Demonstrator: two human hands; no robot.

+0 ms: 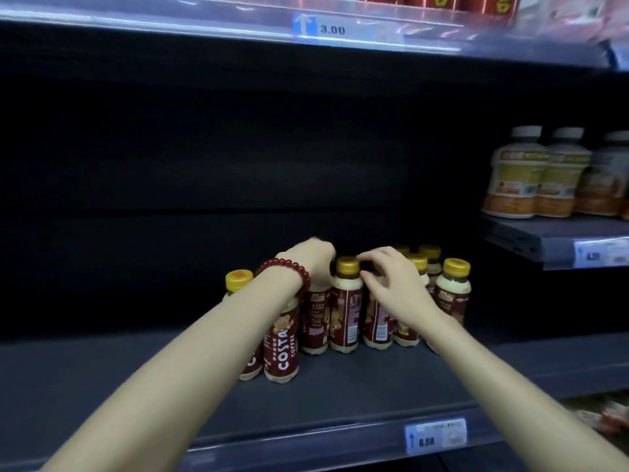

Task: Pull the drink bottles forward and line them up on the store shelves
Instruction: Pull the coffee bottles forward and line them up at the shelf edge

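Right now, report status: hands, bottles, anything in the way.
Left hand grips a bottle top behind the front ones. Right hand pinches another cap. Coffee bottles bunched mid-shelf, well back from the shelf edge. Nothing blocking the front.

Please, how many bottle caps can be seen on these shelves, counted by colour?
Gold caps: 6
White caps: 3
Total: 9 visible caps. Any caps hidden under the hands or arms are not counted.

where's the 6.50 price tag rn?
Head view, lower right: the 6.50 price tag sits on the front edge of the shelf holding the Costa coffee bottles, below the right forearm.
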